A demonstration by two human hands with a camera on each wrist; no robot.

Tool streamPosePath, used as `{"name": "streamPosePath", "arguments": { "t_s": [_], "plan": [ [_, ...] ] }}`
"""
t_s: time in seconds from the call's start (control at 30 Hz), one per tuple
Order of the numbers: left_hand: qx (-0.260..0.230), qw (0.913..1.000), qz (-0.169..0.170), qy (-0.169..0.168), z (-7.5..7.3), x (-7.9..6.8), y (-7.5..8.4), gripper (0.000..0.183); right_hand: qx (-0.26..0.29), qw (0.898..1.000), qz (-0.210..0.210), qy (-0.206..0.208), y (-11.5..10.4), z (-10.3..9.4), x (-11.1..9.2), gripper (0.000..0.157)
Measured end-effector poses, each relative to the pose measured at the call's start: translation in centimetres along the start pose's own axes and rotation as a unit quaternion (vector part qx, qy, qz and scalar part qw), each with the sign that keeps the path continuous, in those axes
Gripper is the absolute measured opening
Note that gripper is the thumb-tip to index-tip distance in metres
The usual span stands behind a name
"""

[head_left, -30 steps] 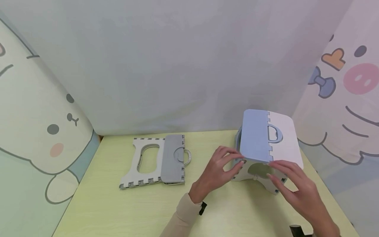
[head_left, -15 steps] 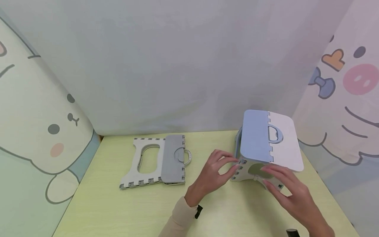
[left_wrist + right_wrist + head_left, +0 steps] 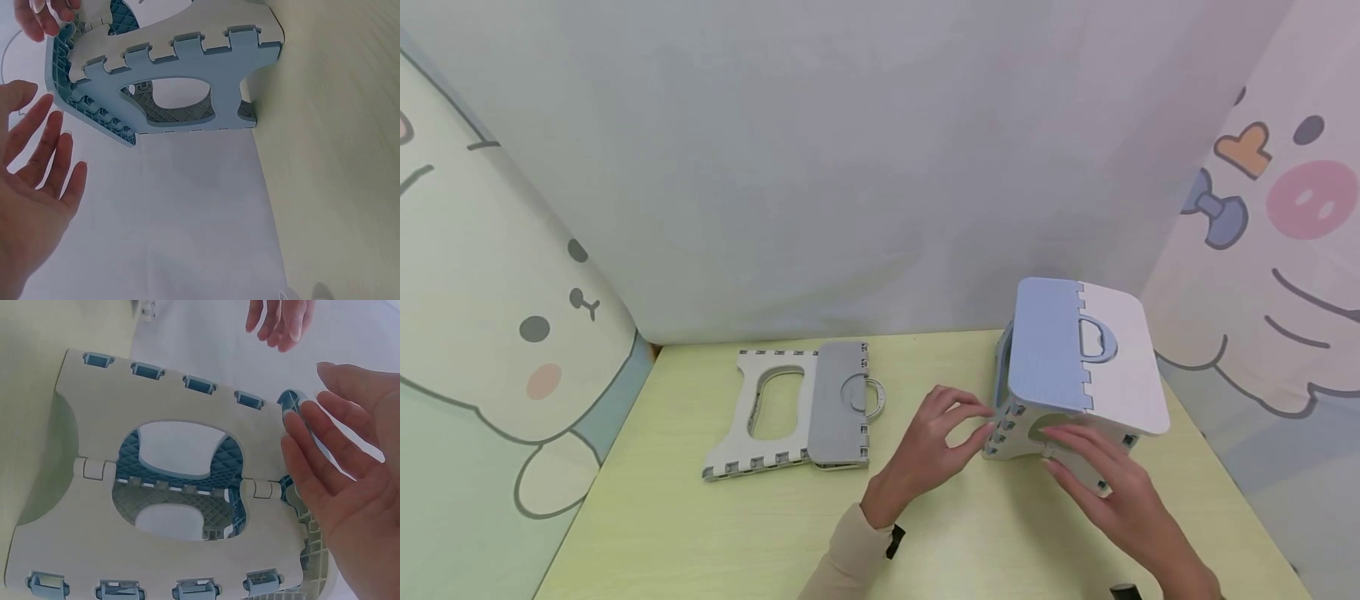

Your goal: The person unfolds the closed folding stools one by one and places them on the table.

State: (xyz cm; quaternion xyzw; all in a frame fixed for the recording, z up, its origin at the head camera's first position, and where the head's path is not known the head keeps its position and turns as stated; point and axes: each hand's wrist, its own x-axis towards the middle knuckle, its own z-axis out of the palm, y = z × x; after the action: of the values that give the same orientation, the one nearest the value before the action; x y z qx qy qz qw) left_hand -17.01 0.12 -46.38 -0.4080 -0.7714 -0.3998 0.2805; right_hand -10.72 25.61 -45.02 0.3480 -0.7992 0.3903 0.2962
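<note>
A folding step stool (image 3: 1048,342) stands unfolded at the right, its top half blue and half white, with a blue handle loop in the middle. My left hand (image 3: 928,442) hovers off its front left corner, fingers loosely bent with nothing between them. In the left wrist view those fingers (image 3: 47,156) are spread below the edge of the stool's top. My right hand (image 3: 1108,492) is in front of the white end panel (image 3: 181,394), thumb and fingers apart and holding nothing. The right wrist view shows its fingers (image 3: 325,444) close by the top's rim.
A second folding stool (image 3: 838,408), grey and white, lies folded flat on the light yellow table (image 3: 722,533) left of my hands. Pale curtains (image 3: 850,167) with cartoon animals surround the table at the back and both sides.
Both hands have drawn away from the front edge of the stool's top, shifting left and down. The two stools have stayed in place.
</note>
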Motion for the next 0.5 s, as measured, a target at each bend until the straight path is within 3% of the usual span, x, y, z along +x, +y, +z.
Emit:
{"name": "streamPosePath", "arguments": {
  "t_s": [0.17,0.37,0.5],
  "plan": [
    [0.006,1.0,-0.004,-0.002,0.0,-0.4,-0.2,0.015,-0.012,0.999,0.03,-0.015,0.2,0.4,-0.5,0.049],
    [0.013,0.9998,-0.011,-0.006,-0.1,-0.9,-0.4,0.014,-0.011,0.999,0.034,-0.023,0.5,0.8,-0.7,0.038],
    [0.02,0.9996,-0.017,-0.01,-0.2,-1.2,-0.5,0.015,-0.013,0.999,0.036,-0.033,0.7,1.2,-0.8,0.042]
  ]
}}
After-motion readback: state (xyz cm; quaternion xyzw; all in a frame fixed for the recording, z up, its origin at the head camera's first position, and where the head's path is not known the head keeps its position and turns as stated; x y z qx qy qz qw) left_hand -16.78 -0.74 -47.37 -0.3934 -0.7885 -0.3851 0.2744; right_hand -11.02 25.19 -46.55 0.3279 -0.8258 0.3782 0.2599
